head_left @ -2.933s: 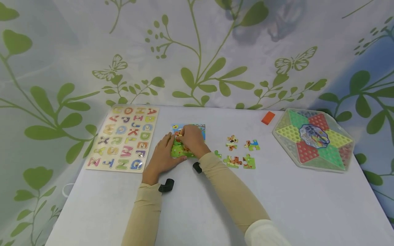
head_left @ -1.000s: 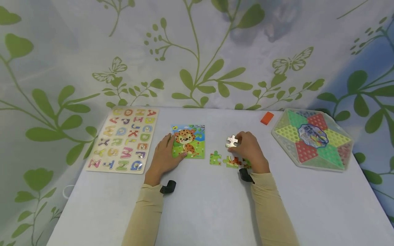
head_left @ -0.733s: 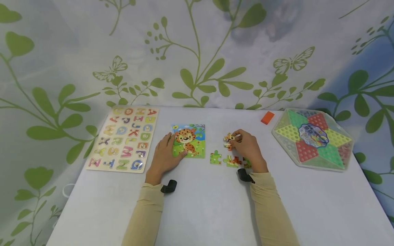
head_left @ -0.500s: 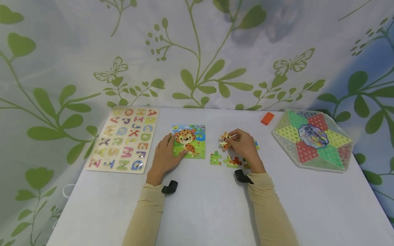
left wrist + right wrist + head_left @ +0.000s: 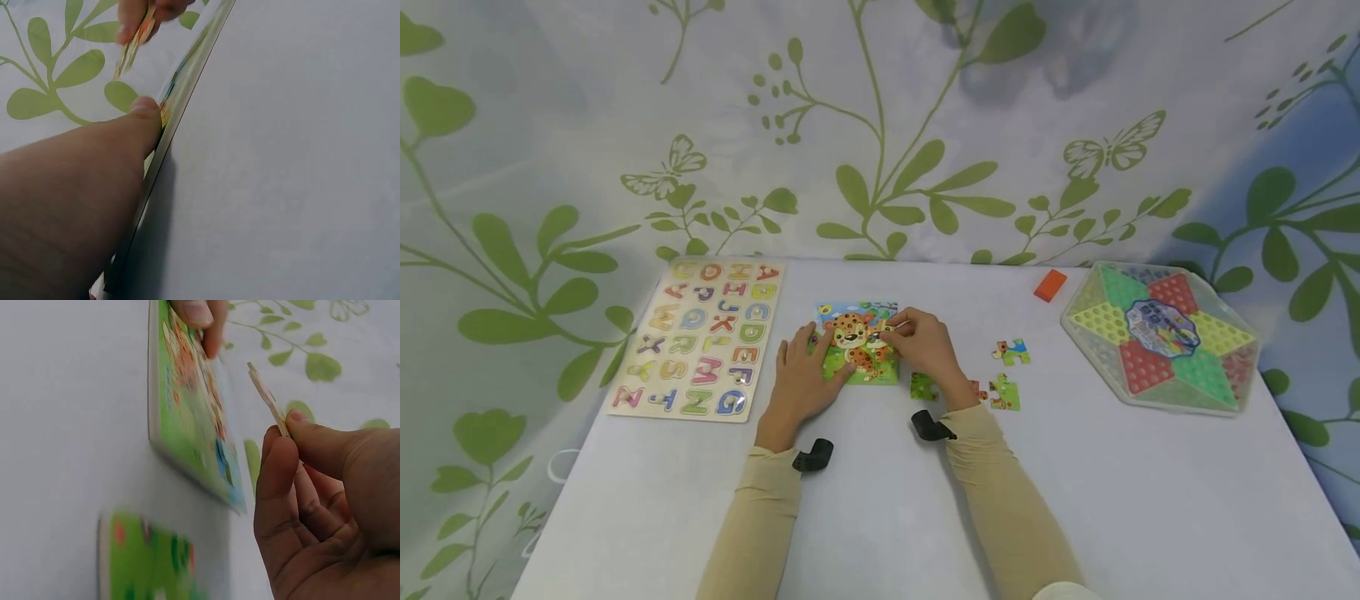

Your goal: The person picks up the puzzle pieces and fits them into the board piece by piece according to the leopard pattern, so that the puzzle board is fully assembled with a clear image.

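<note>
A leopard picture puzzle board [image 5: 887,373] lies on the white table in the head view. My left hand [image 5: 797,383] rests along its left side, fingers fairly straight, with the thumb on the lower part of the board. Between thumb and fingertips, my right hand [image 5: 928,343] pinches a leopard-face puzzle piece [image 5: 878,336] over the right half of the board. In the right wrist view that thin piece [image 5: 267,397] is seen edge-on, clear of the board [image 5: 194,440]. The left wrist view shows my left thumb [image 5: 145,112] against the board's edge.
Loose puzzle pieces lie right of the board: a green one [image 5: 922,386], a blue-green one [image 5: 1013,351], another green one [image 5: 1005,394] and one partly hidden by my right wrist. Further out are an alphabet board [image 5: 700,367], an orange block [image 5: 1050,285] and a star-patterned game board [image 5: 1161,337].
My right hand went from the board to the loose pieces, picked up the leopard-face piece, turned it picture side up and carried it left over the board. The left hand stays put.
</note>
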### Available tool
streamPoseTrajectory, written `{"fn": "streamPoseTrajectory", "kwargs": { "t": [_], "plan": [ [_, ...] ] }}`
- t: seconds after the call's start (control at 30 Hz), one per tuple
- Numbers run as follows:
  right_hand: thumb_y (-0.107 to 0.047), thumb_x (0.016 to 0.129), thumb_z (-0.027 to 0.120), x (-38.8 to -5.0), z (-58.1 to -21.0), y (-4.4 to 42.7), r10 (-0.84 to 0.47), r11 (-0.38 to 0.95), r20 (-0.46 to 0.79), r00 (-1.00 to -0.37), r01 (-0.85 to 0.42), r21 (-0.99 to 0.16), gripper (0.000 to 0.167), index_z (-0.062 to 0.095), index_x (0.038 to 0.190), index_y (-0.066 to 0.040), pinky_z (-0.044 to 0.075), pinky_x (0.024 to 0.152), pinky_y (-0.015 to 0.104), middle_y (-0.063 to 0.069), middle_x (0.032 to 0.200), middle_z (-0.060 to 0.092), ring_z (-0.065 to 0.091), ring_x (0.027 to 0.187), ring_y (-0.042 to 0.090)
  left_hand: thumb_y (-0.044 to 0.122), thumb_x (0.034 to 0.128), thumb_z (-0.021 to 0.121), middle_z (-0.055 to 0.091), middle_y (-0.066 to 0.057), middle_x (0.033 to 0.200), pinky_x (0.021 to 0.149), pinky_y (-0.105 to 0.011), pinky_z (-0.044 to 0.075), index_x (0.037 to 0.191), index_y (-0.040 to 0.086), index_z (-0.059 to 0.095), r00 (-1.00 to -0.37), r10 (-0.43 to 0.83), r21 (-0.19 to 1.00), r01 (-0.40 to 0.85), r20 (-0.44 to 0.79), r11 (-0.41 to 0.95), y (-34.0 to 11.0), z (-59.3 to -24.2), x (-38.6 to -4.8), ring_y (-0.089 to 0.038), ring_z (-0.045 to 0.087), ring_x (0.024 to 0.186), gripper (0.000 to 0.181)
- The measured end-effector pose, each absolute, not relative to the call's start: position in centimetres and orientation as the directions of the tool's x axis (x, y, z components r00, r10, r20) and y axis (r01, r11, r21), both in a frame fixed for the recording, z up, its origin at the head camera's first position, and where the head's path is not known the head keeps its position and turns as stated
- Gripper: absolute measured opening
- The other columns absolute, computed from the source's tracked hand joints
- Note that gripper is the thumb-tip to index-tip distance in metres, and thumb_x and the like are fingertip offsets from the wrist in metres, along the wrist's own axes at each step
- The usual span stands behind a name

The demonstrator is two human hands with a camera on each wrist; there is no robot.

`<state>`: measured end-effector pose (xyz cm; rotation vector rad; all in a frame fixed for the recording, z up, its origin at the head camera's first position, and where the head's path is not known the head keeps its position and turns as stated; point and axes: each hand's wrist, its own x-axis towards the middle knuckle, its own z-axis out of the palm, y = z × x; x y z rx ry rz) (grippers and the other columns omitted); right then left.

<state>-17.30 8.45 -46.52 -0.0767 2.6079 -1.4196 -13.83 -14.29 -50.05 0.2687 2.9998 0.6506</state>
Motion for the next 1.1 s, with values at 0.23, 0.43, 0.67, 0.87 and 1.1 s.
{"fn": "streamPoseTrajectory", "kwargs": {
  "t": [0.23,0.43,0.67,0.87,1.1],
  "plan": [
    [-0.031,0.094,0.075,-18.9,-47.0,5.0,-0.135,0.638,-0.15,-0.98,0.03,-0.77,0.028,0.074,0.115,-0.013,0.06,0.069,0.034,0.009,0.103,0.079,0.074,0.082,0.02,0.06,0.0989,0.054,0.017,-0.009,0.172,0.13,-0.057,0.01,0.163,0.006,0.021,-0.964,0.265,0.387,0.237,-0.02,0.891,-14.3,-50.2,-13.7,-0.031,0.012,0.16,0.09],
    [-0.031,0.093,0.076,-19.6,-47.0,3.5,-0.107,0.678,-0.178,-0.978,0.059,-0.733,0.029,0.074,0.115,-0.011,0.06,0.079,0.036,0.007,0.103,0.077,0.072,0.091,0.022,0.06,0.0987,0.055,0.019,-0.009,0.172,0.13,-0.056,0.011,0.163,0.006,0.021,-0.962,0.271,0.378,0.245,-0.015,0.893,-14.3,-50.2,-13.8,-0.031,0.015,0.16,0.09],
    [-0.031,0.093,0.076,-19.6,-46.6,2.6,-0.07,0.719,-0.218,-0.973,0.102,-0.687,0.029,0.074,0.114,-0.01,0.058,0.076,0.033,0.005,0.1,0.072,0.067,0.089,0.019,0.056,0.0993,0.057,0.021,-0.011,0.171,0.129,-0.059,0.011,0.162,0.013,0.031,-0.958,0.288,0.389,0.27,0.013,0.881,-14.3,-50.1,-13.7,-0.033,0.016,0.159,0.08],
    [-0.032,0.093,0.077,-19.6,-46.3,2.4,-0.044,0.74,-0.246,-0.968,0.134,-0.66,0.032,0.075,0.116,-0.009,0.059,0.077,0.034,0.007,0.103,0.073,0.068,0.09,0.02,0.055,0.1001,0.056,0.021,-0.012,0.171,0.129,-0.06,0.011,0.161,0.021,0.035,-0.955,0.296,0.384,0.276,0.008,0.881,-14.3,-50.1,-13.7,-0.033,0.015,0.16,0.072],
    [-0.029,0.093,0.077,-19.7,-46.0,2.2,-0.049,0.757,-0.227,-0.973,0.112,-0.644,0.031,0.077,0.114,-0.008,0.061,0.083,0.036,0.01,0.124,0.074,0.071,0.102,0.024,0.055,0.1002,0.056,0.021,-0.012,0.171,0.128,-0.061,0.012,0.16,0.023,0.037,-0.955,0.296,0.379,0.28,0.017,0.882,-14.3,-50.2,-13.8,-0.035,0.016,0.159,0.07]
  ]
}}
